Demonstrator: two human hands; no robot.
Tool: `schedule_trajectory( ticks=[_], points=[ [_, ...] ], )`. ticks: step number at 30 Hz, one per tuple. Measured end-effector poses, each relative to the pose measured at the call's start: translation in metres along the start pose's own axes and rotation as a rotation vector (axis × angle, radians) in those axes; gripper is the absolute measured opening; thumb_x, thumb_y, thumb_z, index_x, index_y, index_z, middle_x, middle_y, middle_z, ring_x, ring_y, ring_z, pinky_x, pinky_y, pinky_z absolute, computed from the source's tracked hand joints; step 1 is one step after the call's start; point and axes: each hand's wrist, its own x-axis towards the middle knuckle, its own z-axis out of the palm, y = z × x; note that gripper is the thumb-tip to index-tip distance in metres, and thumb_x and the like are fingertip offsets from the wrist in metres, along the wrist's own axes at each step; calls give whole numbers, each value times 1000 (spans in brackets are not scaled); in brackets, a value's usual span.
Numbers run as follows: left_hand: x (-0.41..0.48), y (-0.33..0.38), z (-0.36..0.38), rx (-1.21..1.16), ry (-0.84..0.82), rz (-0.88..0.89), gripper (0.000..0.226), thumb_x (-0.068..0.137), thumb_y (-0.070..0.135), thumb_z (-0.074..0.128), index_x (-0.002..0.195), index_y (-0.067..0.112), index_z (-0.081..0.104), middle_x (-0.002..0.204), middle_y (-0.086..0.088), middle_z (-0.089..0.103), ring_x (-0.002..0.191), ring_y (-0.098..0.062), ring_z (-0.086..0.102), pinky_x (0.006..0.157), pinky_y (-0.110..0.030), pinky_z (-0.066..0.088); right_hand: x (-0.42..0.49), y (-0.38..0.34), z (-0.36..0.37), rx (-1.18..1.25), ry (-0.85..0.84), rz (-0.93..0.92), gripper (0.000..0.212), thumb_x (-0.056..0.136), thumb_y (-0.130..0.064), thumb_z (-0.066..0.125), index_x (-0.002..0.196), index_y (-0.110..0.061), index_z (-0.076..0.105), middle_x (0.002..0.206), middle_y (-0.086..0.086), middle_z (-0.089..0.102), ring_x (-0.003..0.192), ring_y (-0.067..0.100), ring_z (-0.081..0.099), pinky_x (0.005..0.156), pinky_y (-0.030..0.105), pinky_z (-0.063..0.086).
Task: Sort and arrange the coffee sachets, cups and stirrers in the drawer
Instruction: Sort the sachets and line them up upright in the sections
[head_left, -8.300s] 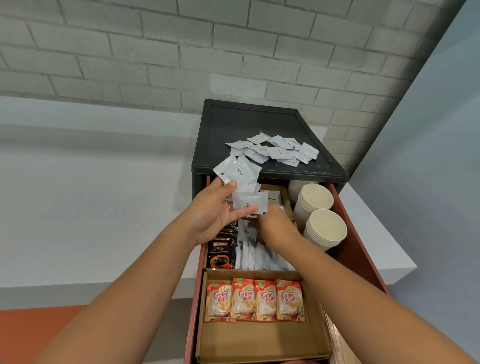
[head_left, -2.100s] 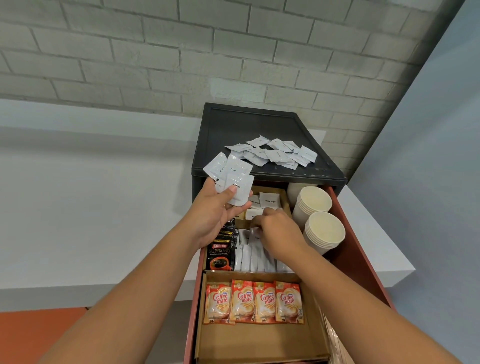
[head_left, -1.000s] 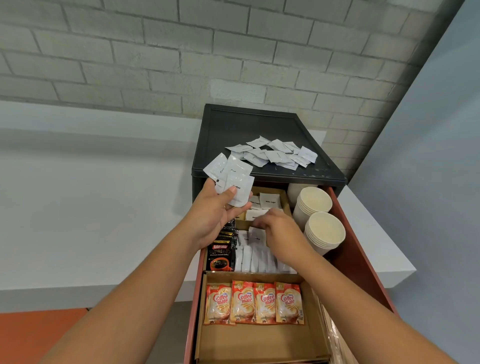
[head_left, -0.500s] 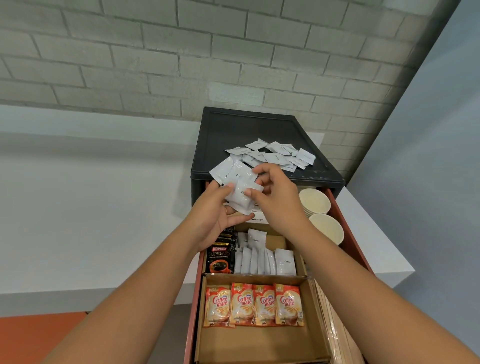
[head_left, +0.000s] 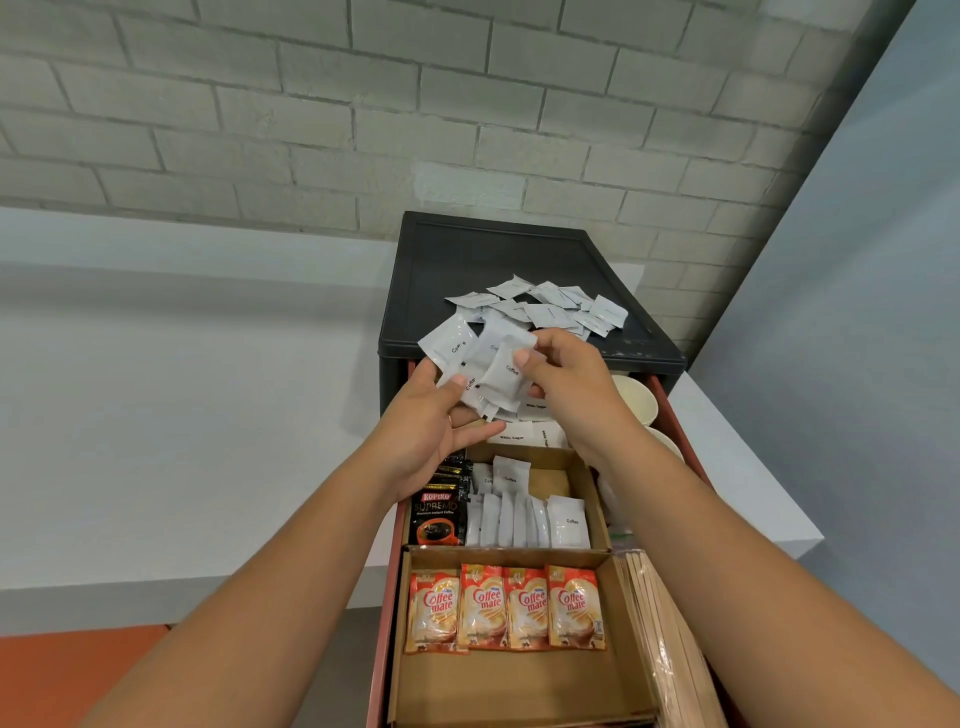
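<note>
A grey brick wall (head_left: 363, 104) rose behind a white ledge (head_left: 182, 415). A black cabinet (head_left: 509, 254) stood on the ledge, and its red drawer (head_left: 384, 623) was pulled out toward the camera.

At the near end of the drawer was a cardboard tray (head_left: 519, 686) holding four Coffee mate sachets (head_left: 506, 605) side by side. A bundle of wooden stirrers (head_left: 670, 649) ran along the tray's right side.

Both hands were raised over the drawer's far end. The left hand (head_left: 426, 431) held a fan of white coffee sachets (head_left: 457, 345) between thumb and fingers. The right hand (head_left: 571, 384) pinched the front sachet (head_left: 504, 382) of that fan at its upper edge, thumb on the printed face.

Paper cups (head_left: 636, 402) showed just beyond the right wrist, partly hidden.

A middle tray (head_left: 556, 480) held Kopiko sachets (head_left: 436, 514) at its left and a row of upright white sachets (head_left: 524, 519) beside them. White sugar sachets (head_left: 519, 434) lay further back, under the hands. A loose pile of white sachets (head_left: 550, 312) sat on the cabinet top — well apart from the drawer's contents.
</note>
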Motion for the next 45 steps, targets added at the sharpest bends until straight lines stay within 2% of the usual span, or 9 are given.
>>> schedule_trajectory(
  ticks=[6, 10, 14, 18, 24, 28, 36, 42, 45],
  points=[
    [2, -2, -2, -78, 101, 30, 37, 107, 8, 35, 139, 24, 43, 128, -5, 63, 108, -25, 69, 82, -41, 60, -14, 36, -3, -81, 219, -32, 5, 99, -17, 50, 101, -19, 54, 94, -8, 60, 85, 6, 56, 65, 16, 43],
    [2, -1, -4, -109, 99, 15, 42, 106, 7, 36, 143, 26, 40, 127, -5, 63, 110, -27, 68, 84, -42, 60, -26, 76, -3, -453, 114, -72, 13, 99, -12, 49, 96, -25, 49, 84, -9, 57, 77, 7, 56, 60, 22, 44],
    [1, 0, -3, -99, 97, 6, 44, 106, 7, 36, 145, 25, 38, 133, -8, 60, 112, -29, 67, 83, -41, 60, -24, 97, -3, -707, 17, 11, 21, 95, -1, 51, 105, -19, 52, 94, 4, 63, 77, 15, 56, 68, 32, 52],
    [0, 1, -2, -88, 99, 7, 45, 106, 7, 36, 146, 27, 37, 129, -4, 62, 110, -26, 68, 81, -39, 61, -20, 102, -1, -762, -33, 75, 36, 93, 2, 52, 125, -16, 50, 106, 7, 64, 79, 15, 55, 71, 30, 53],
    [1, 1, -1, -83, 99, 4, 40, 106, 7, 37, 139, 29, 40, 124, -3, 63, 109, -26, 69, 80, -38, 61, -11, 96, 0, -749, -74, 59, 36, 93, 3, 47, 124, -16, 48, 103, 11, 63, 79, 18, 53, 64, 29, 45],
    [2, 0, -1, -80, 100, -4, 44, 106, 7, 38, 143, 29, 38, 124, -2, 63, 107, -25, 70, 79, -39, 61, -12, 99, 2, -840, -150, 122, 43, 93, 0, 54, 129, -20, 44, 108, 8, 63, 80, 16, 57, 52, 17, 37],
    [2, -1, -3, -74, 86, 5, 47, 105, 7, 39, 146, 30, 34, 124, -1, 63, 105, -23, 70, 79, -38, 61, -22, 99, 3, -1020, -71, -132, 69, 74, 12, 68, 131, -19, 45, 127, 8, 56, 105, 24, 59, 79, 30, 51],
    [2, -1, -3, -74, 75, 10, 39, 106, 7, 38, 135, 33, 40, 123, -1, 63, 106, -23, 70, 82, -39, 61, -20, 86, 0, -1081, -64, -268, 51, 75, 13, 66, 116, -15, 58, 117, 6, 57, 101, 21, 49, 70, 25, 35],
    [2, -1, -3, -72, 73, 8, 38, 106, 7, 37, 133, 33, 41, 124, -2, 64, 107, -24, 70, 81, -38, 61, -16, 78, -1, -1157, -121, -271, 47, 78, 7, 67, 118, -14, 56, 118, 7, 56, 104, 23, 49, 74, 28, 39]
  ],
)
